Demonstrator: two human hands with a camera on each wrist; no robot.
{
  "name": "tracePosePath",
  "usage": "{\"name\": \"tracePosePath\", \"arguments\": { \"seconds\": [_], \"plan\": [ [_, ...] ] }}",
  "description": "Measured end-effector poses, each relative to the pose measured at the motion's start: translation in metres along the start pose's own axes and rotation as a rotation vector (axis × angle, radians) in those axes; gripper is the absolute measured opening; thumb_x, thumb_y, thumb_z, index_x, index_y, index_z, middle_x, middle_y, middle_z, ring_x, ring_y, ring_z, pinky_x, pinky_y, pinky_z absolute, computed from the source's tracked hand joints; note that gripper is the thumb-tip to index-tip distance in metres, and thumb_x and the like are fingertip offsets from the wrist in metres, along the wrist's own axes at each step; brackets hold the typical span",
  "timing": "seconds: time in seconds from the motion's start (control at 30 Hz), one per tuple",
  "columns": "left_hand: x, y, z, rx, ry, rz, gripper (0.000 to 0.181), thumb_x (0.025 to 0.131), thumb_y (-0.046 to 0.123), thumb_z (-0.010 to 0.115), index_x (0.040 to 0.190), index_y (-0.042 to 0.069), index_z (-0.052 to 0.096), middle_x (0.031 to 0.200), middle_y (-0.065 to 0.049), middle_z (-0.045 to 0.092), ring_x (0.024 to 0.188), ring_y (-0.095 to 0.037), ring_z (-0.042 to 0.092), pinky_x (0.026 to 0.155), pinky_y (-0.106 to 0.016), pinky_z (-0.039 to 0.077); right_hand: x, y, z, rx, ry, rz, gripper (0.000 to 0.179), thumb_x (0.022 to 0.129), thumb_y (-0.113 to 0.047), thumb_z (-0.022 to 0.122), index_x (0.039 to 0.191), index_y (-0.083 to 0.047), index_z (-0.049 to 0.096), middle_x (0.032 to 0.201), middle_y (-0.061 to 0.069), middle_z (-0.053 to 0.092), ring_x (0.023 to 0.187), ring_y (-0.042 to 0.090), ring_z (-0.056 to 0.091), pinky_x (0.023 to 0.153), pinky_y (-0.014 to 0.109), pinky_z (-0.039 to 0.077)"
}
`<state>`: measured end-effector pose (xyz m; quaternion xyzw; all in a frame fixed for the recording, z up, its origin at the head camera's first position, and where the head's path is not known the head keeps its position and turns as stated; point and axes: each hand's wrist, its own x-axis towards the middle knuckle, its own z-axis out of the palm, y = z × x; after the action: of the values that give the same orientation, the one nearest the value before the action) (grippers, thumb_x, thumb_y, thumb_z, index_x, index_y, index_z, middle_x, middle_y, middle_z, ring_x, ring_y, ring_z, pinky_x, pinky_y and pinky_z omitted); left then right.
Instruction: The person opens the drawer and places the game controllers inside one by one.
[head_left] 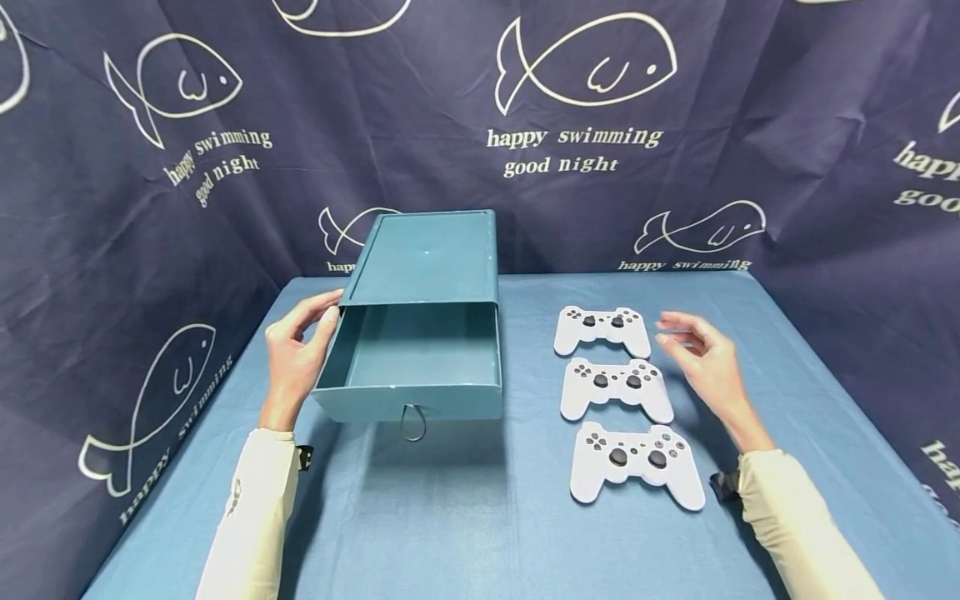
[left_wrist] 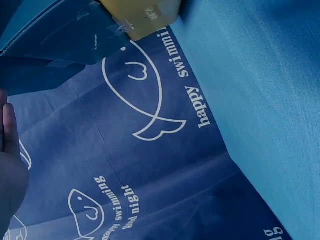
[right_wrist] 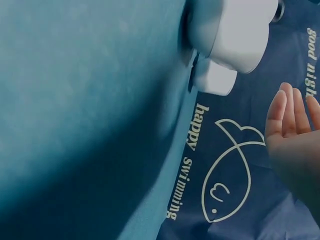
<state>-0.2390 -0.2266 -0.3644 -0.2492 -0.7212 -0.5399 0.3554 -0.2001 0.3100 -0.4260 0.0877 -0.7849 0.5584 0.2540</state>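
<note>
A teal drawer box (head_left: 423, 258) stands left of centre, its drawer (head_left: 408, 402) pulled out toward me, with a small loop pull hanging on the front. Inside, the visible part of the drawer is bare. My left hand (head_left: 295, 346) touches the box's left side, thumb near the front corner; in the left wrist view its fingers (left_wrist: 10, 127) look fairly straight. Three white game controllers lie in a column on the right: a far one (head_left: 602, 331), a middle one (head_left: 617, 389) and a near one (head_left: 636, 464). Right of the far two, my right hand (head_left: 705, 358) hovers with loosely bent fingers, holding nothing.
A blue cloth covers the table (head_left: 450, 533). Dark blue curtains (head_left: 420, 108) with white fish prints hang behind and at both sides. Under the drawer box, the left wrist view shows a yellow block (left_wrist: 145, 17).
</note>
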Motion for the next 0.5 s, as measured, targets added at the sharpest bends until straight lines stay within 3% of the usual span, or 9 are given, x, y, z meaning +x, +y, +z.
{"name": "tracePosePath", "arguments": {
  "seconds": [0.2, 0.5],
  "plan": [
    [0.0, -0.002, 0.001, -0.013, -0.001, 0.006, 0.026, 0.096, -0.007, 0.065, 0.12, -0.006, 0.074, 0.114, -0.015, 0.075, 0.1, -0.01, 0.071, 0.092, -0.024, 0.051, 0.011, 0.009, -0.002, -0.047, -0.049, 0.021, 0.035, 0.095, 0.0, 0.071, 0.13, 0.002, 0.067, 0.113, -0.012, 0.071, 0.096, -0.002, 0.066, 0.083, 0.011, 0.047],
    [0.0, -0.001, 0.001, -0.02, 0.004, 0.0, 0.025, 0.096, -0.008, 0.064, 0.12, -0.007, 0.074, 0.114, -0.014, 0.074, 0.1, -0.01, 0.07, 0.089, -0.022, 0.051, 0.022, 0.022, -0.001, -0.06, -0.085, 0.029, 0.035, 0.096, -0.001, 0.071, 0.13, 0.004, 0.066, 0.114, 0.001, 0.073, 0.096, -0.001, 0.065, 0.086, 0.012, 0.047]
  ]
}}
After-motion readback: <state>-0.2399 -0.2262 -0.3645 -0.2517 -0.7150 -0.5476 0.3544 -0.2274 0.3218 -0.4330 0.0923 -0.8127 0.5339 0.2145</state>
